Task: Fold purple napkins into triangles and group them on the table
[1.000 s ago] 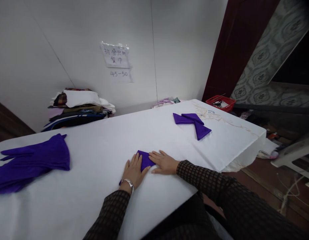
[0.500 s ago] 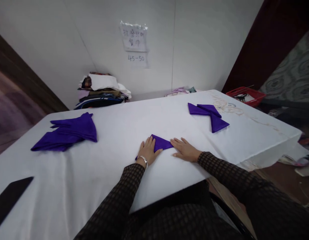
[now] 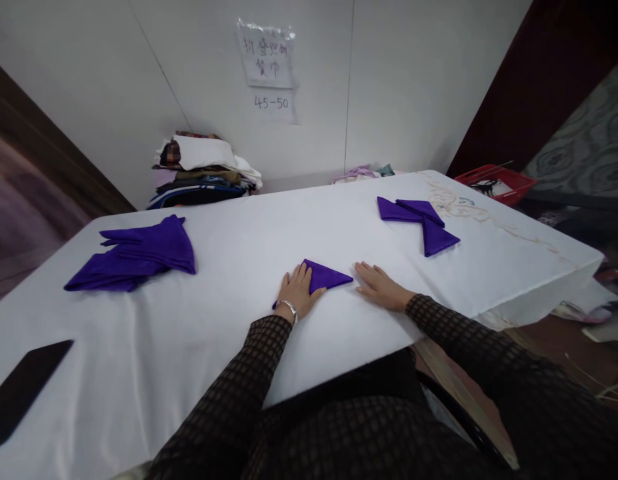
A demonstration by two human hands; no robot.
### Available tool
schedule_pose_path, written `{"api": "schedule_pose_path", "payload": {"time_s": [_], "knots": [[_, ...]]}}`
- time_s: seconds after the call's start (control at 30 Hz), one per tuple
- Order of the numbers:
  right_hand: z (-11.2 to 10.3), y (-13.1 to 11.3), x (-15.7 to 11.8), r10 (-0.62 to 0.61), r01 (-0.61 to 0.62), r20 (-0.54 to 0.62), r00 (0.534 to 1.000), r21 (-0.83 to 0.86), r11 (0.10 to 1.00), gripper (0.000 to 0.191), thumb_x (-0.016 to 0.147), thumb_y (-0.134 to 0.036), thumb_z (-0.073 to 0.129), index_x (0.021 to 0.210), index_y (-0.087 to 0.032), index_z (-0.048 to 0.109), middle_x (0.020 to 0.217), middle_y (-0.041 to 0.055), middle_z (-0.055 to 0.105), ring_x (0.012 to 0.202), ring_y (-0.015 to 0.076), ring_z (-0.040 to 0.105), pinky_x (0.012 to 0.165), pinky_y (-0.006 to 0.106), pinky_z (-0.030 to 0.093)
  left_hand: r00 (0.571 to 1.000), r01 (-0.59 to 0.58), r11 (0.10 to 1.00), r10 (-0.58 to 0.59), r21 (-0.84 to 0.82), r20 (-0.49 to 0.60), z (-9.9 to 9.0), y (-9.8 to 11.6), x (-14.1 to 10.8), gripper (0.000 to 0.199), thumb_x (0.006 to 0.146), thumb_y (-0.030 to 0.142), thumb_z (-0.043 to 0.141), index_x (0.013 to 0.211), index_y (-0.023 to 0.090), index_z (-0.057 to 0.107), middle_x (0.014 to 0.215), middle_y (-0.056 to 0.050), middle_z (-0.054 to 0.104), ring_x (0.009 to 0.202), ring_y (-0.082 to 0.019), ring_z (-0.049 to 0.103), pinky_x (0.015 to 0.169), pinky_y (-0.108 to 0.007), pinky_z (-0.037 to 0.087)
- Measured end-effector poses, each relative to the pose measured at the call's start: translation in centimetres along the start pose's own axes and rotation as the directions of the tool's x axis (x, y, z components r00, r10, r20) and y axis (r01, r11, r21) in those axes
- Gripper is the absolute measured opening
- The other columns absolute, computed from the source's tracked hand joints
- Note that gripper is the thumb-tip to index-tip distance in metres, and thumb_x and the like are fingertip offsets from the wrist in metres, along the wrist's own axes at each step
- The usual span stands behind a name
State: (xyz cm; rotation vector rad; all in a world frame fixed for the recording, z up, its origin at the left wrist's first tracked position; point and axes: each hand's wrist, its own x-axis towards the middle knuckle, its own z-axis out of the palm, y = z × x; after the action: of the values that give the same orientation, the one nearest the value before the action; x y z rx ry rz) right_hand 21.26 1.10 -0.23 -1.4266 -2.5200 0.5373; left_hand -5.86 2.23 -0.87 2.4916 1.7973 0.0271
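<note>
A purple cloth napkin (image 3: 329, 275), folded into a triangle, lies flat on the white tablecloth (image 3: 229, 260) in front of me. My left hand (image 3: 296, 293) rests flat over its left part, fingers stretched out, hiding that side. Just off the napkin's right tip, my right hand (image 3: 381, 285) lies on the cloth with fingers extended and nothing in it. Farther right are folded purple napkins (image 3: 419, 221) in pointed shapes. On the left sits a loose pile of purple napkins (image 3: 139, 257).
A dark flat object (image 3: 26, 393) lies at the near left. Behind the table is a stack of folded clothes (image 3: 203, 170). A red basket (image 3: 513, 187) stands beyond the right corner. Paper signs (image 3: 269, 67) hang on the wall.
My right hand has slid right, off the napkin's tip, which now shows. My left hand stays on the napkin. The whole view has shifted slightly.
</note>
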Motion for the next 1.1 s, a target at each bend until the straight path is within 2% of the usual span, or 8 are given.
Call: {"api": "schedule_pose_path", "payload": {"time_s": [0.1,0.23,0.33,0.47,0.63,0.8,0.93,1.1], "knots": [[0.0,0.7,0.3,0.12,-0.095,-0.126,0.985,0.19,0.977,0.069,0.089,-0.06,0.034,0.145,-0.019,0.029,0.15,0.0096,0.028,0.139,0.0249,0.02,0.112,0.046,0.02,1.0,0.001,1.0,-0.001,-0.011,-0.002,-0.1,0.1,0.0,0.079,0.087,0.065,0.018,0.144,0.011,0.026,0.153,-0.011,0.02,0.141,-0.025,0.013,0.112,-0.048,0.016],[-0.3,-0.1,2.5,0.231,-0.149,-0.174,0.957,0.386,0.91,0.053,0.088,-0.052,0.041,0.129,-0.02,0.054,0.132,0.0074,0.055,0.122,0.0241,0.049,0.101,0.04,0.038,1.0,0.002,1.0,-0.002,-0.022,-0.007,-0.1,0.1,-0.1,0.08,0.087,0.065,0.018,0.144,0.01,0.025,0.153,-0.011,0.019,0.141,-0.025,0.013,0.113,-0.048,0.015],[-0.8,-1.8,5.4,0.182,-0.133,-0.133,0.974,0.317,0.939,0.041,0.087,-0.043,0.046,0.113,-0.02,0.066,0.114,0.0058,0.067,0.106,0.0233,0.061,0.092,0.035,0.045,1.0,0.007,1.0,-0.007,-0.023,-0.004,-0.1,0.1,-0.1,0.079,0.087,0.064,0.019,0.144,0.01,0.025,0.153,-0.011,0.019,0.141,-0.024,0.013,0.113,-0.048,0.015],[-1.2,-4.1,9.6,0.115,-0.107,-0.058,0.992,0.125,0.986,0.035,0.086,-0.039,0.051,0.109,-0.018,0.067,0.101,0.0067,0.071,0.096,0.0225,0.064,0.084,0.031,0.046,1.0,0.008,1.0,-0.008,-0.019,0.007,-0.3,0.1,-0.2,0.075,0.088,0.062,0.02,0.144,0.011,0.026,0.153,-0.011,0.02,0.141,-0.024,0.014,0.113,-0.047,0.015],[-0.1,-7.4,12.9,0.038,-0.033,-0.073,0.997,0.068,0.997,0.042,0.089,-0.038,0.047,0.122,-0.014,0.057,0.121,0.0124,0.062,0.112,0.0239,0.055,0.094,0.034,0.04,1.0,0.002,0.999,-0.002,-0.04,-0.002,-0.3,0.1,-0.4,0.071,0.089,0.057,0.023,0.144,0.011,0.026,0.153,-0.011,0.021,0.141,-0.024,0.014,0.113,-0.047,0.013],[1.8,-10.1,13.0,-0.293,0.295,-0.037,0.955,0.049,0.954,0.056,0.092,-0.051,0.038,0.132,-0.012,0.044,0.138,0.0159,0.046,0.13,0.0265,0.036,0.105,0.044,0.026,0.999,-0.034,0.998,0.031,-0.062,-0.044,-0.3,0.2,-0.6,0.07,0.088,0.054,0.032,0.146,0.018,0.022,0.154,-0.008,0.02,0.142,-0.026,0.009,0.113,-0.048,0.011],[2.7,-9.7,12.5,-0.283,0.278,0.067,0.957,0.064,0.958,0.07,0.091,-0.06,0.026,0.144,-0.014,0.027,0.152,0.014,0.022,0.14,0.027,0.015,0.111,0.049,0.011,0.999,-0.029,0.997,0.026,-0.071,-0.045,-0.3,0.3,-0.6,0.072,0.087,0.053,0.036,0.148,0.023,0.013,0.155,-0.005,0.016,0.142,-0.027,0.004,0.113,-0.048,0.009],[2.9,-8.8,12.3,-0.255,0.249,0.084,0.963,0.071,0.966,0.075,0.09,-0.064,0.021,0.148,-0.016,0.016,0.154,0.0111,0.014,0.141,0.0236,0.011,0.112,0.048,0.007,0.999,-0.03,0.997,0.028,-0.065,-0.031,-0.4,0.4,-0.6,0.072,0.086,0.053,0.037,0.148,0.024,0.015,0.155,-0.004,0.015,0.142,-0.027,0.002,0.113,-0.048,0.012]]}}
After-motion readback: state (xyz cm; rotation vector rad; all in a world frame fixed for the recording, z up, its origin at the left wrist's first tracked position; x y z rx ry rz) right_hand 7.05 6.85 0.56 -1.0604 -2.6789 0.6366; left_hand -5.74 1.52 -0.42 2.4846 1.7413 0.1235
